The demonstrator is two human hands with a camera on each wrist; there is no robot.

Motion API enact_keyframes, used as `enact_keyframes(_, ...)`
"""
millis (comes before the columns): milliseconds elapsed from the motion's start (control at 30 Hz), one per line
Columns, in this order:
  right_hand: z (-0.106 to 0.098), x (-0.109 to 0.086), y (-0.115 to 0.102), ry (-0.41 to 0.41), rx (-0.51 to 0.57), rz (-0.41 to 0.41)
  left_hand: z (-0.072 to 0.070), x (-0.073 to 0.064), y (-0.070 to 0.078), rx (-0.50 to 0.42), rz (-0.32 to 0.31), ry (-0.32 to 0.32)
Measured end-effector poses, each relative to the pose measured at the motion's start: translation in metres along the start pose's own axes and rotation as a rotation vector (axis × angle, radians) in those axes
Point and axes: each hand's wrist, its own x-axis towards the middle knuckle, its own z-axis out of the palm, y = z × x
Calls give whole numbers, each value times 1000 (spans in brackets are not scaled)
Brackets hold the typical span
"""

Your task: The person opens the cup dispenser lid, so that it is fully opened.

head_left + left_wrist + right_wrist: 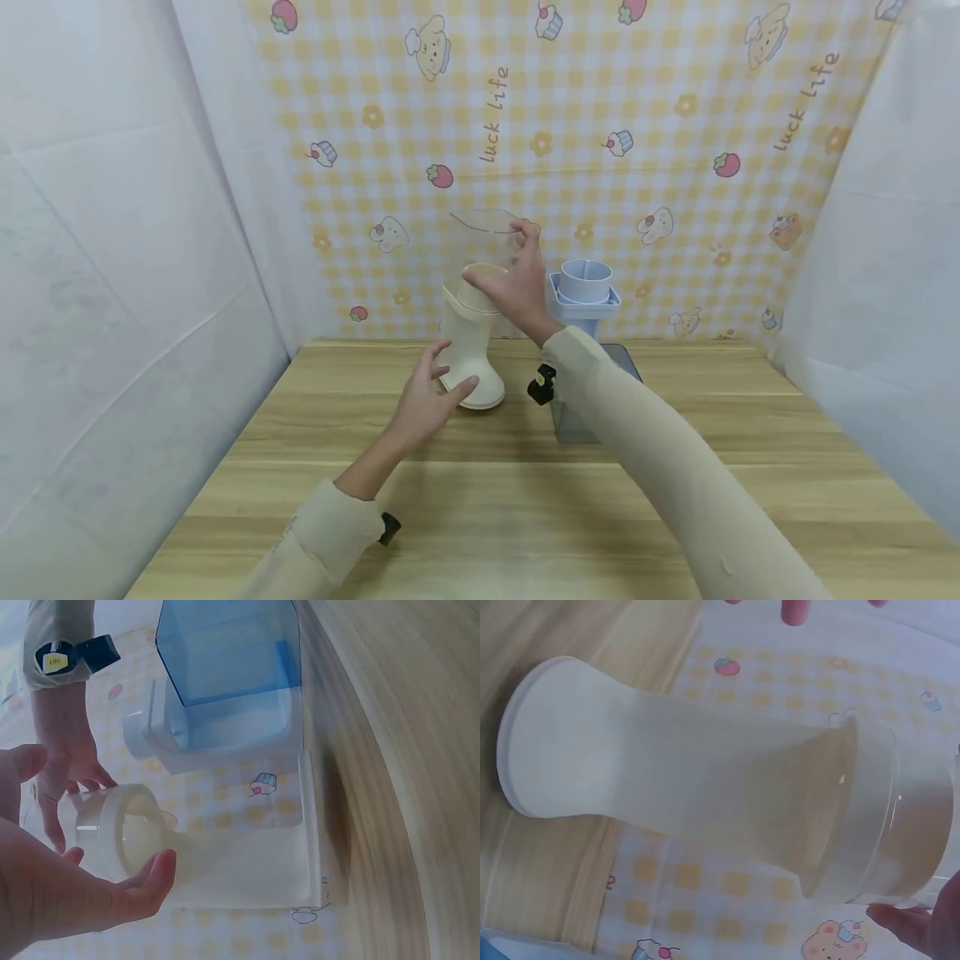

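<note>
A cream plastic stand with a flared foot stands upright at the back of the table. Its top carries a round collar. A clear, open-topped cylinder sits in or right over that collar. My right hand grips the cylinder's right side, thumb low near the collar and fingers up by the rim. My left hand is held in front of the stand, with fingers spread and nothing in its grasp. In the left wrist view, the left thumb overlaps the stand just under the collar.
Right of the stand is a light blue dispenser-like unit with a round top opening. A see-through bluish-grey bin stands in front of it, partly behind the right sleeve. A checked cloth hangs behind; white sheets flank the wooden table.
</note>
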Motion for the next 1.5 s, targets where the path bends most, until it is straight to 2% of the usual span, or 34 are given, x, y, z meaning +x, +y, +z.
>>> enact_keyframes(167, -11, -5, -7, -47, 22, -24, -7, -1, 2, 1, 38, -28)
enact_keyframes(367, -32, -18, -18, -96, 101, -72, -19, -3, 11, 9, 123, 10)
enact_keyframes(433, -42, -24, -23, -132, 130, -73, -21, -3, 12, 5, 138, 1)
enact_keyframes(600, -73, -43, -30, -238, 152, -41, -23, -10, 15, -10, 111, -35)
enact_keyframes(733, -96, -56, -37, -295, 227, -16, -24, -18, 21, -20, 116, -44)
enact_keyframes(833, -111, -65, -41, -318, 310, -30, -22, -24, 25, -34, 128, -79)
enact_keyframes(1000, -131, -79, -46, -385, 387, -92, -18, -32, 30, -53, 133, -146)
enact_keyframes(1167, -149, -91, -52, -437, 472, -116, -12, -39, 33, -32, 153, -208)
enact_keyframes(1300, -160, -99, -56, -488, 563, -174, -5, -46, 34, -25, 191, -291)
enact_keyframes(1500, -173, -110, -63, -573, 673, -257, 7, -53, 29, -61, 259, -390)
